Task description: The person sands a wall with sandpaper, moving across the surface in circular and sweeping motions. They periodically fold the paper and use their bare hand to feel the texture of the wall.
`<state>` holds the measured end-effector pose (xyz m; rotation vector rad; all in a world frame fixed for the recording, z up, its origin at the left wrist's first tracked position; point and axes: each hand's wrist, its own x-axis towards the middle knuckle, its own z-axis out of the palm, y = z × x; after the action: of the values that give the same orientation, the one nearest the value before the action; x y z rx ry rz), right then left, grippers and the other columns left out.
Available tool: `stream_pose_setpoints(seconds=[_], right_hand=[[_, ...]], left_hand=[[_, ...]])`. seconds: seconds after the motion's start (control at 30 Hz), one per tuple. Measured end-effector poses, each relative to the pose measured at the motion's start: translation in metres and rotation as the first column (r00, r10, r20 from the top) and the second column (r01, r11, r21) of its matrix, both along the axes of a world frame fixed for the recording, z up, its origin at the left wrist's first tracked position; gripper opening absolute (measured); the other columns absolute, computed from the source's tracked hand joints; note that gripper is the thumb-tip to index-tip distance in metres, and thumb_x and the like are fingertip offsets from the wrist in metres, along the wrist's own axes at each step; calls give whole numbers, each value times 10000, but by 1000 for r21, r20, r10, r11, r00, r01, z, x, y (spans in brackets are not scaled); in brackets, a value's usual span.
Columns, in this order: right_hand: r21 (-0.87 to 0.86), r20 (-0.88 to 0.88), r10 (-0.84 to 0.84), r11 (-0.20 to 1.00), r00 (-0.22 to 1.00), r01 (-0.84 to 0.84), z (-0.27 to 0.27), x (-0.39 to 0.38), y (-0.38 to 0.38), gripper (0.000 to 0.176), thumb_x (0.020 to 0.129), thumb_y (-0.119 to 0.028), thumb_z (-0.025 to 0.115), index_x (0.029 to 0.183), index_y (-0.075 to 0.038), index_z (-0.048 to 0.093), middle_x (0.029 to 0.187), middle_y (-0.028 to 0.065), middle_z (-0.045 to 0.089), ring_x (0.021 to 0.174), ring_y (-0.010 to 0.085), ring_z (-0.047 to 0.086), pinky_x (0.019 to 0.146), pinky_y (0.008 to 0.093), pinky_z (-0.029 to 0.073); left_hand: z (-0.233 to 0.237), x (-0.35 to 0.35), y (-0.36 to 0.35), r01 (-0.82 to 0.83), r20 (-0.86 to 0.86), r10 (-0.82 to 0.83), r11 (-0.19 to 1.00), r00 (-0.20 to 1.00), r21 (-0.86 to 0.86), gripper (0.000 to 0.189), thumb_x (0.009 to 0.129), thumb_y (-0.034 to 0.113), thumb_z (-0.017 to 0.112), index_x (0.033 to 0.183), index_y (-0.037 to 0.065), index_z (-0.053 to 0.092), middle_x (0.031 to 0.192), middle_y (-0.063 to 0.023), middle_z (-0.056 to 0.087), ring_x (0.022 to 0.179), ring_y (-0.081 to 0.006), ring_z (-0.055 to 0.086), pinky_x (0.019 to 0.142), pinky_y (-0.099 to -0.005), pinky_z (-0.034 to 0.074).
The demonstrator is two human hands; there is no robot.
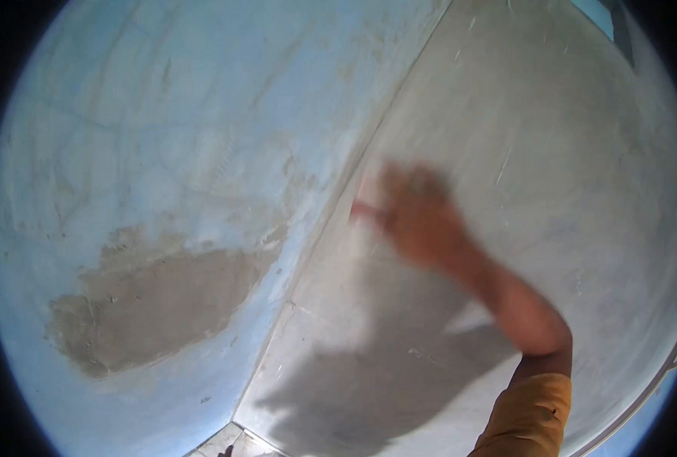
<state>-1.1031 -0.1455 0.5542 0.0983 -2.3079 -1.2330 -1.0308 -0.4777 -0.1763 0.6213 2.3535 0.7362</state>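
My right hand [422,217], smeared by motion, is raised against the grey wall [536,152] close to the corner line. From its finger side juts a thin reddish thing [365,212] with a pale flat part beside it; what kind of thing it is I cannot tell. The right arm reaches up from the lower right in a yellow-orange sleeve [529,415]. Its shadow [384,373] falls on the grey wall below. My left hand is out of view.
A light blue wall [148,152] meets the grey one along a slanting corner. On it is a rough grey-brown patch [171,308] with uneven edges. Pale floor tiles [235,442] show at the bottom, with a small dark shape [226,452] at the frame's edge.
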Motion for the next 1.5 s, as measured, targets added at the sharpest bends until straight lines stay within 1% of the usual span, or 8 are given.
stream_pose_setpoints(seconds=[0.23, 0.5, 0.87, 0.93, 1.03, 1.13, 1.27, 1.5], right_hand=[[317, -600, 85, 938, 796, 139, 168, -36, 24, 569, 1010, -349, 430, 1555, -224, 321, 1593, 102, 342, 1495, 312, 252, 1196, 620, 137], [42, 452, 108, 989, 886, -141, -242, 24, 22, 506, 942, -281, 525, 1447, -308, 502, 1608, 31, 330, 1484, 306, 284, 1169, 614, 210], [319, -547, 112, 944, 829, 83, 37, -2, 29, 477, 1016, -301, 467, 1488, -349, 421, 1558, 99, 395, 1441, 341, 355, 1104, 687, 262], [72, -61, -361, 928, 931, 365, -51, 9, 8, 494, 975, -337, 495, 1466, -376, 462, 1560, 131, 388, 1417, 403, 376, 1126, 692, 219], [88, 403, 88, 987, 911, -135, -198, 66, 46, 438, 981, -286, 454, 1398, -387, 544, 1558, 85, 414, 1452, 331, 341, 1174, 608, 232], [10, 357, 26, 999, 934, -32, -129, 89, 54, 433, 981, -330, 486, 1405, -409, 526, 1570, 74, 393, 1453, 328, 341, 1171, 608, 238], [239, -552, 74, 968, 831, 73, 68, 100, 80, 463, 1005, -316, 504, 1442, -163, 505, 1558, 110, 396, 1452, 361, 325, 1145, 674, 187], [36, 95, 33, 999, 995, -36, -114, 123, 75, 362, 987, -322, 482, 1298, -238, 648, 1625, 34, 302, 1490, 291, 273, 1177, 634, 148]], left_hand=[[-54, 69, -87, -391, 54, 443, 836, 895, -385, 832, 788, 177, 607, 1555, 178, 284, 1073, -239, 675, 950, -377, 674, 811, -491, 543], [-118, 124, -66, -510, 260, 534, 846, 805, -159, 880, 798, 180, 639, 1546, 99, 183, 1169, -326, 614, 1137, -478, 573, 1005, -530, 454], [-124, 146, -132, -604, 151, 658, 743, 737, -288, 790, 808, 132, 588, 1522, 71, 255, 1053, -296, 657, 1015, -471, 630, 908, -540, 495], [-131, 147, -138, -666, 106, 699, 709, 707, -234, 790, 816, 130, 590, 1522, 65, 242, 1030, -289, 663, 967, -465, 644, 904, -538, 496], [-140, 143, -130, -679, -39, 680, 724, 732, -121, 789, 826, 133, 598, 1522, 63, 232, 1013, -297, 667, 946, -461, 651, 895, -530, 500], [-126, 130, -121, -683, 144, 678, 731, 721, -18, 780, 838, 147, 612, 1519, 70, 240, 1056, -322, 655, 979, -473, 643, 906, -528, 501], [-102, 149, -101, -592, 42, 602, 793, 797, -146, 760, 856, 169, 612, 1516, 79, 246, 1125, -334, 638, 1038, -502, 624, 939, -529, 500], [-90, 169, -21, -539, 176, 565, 823, 806, -177, 770, 877, 253, 615, 1535, 131, 232, 1227, -330, 604, 1141, -479, 590, 997, -525, 471]])
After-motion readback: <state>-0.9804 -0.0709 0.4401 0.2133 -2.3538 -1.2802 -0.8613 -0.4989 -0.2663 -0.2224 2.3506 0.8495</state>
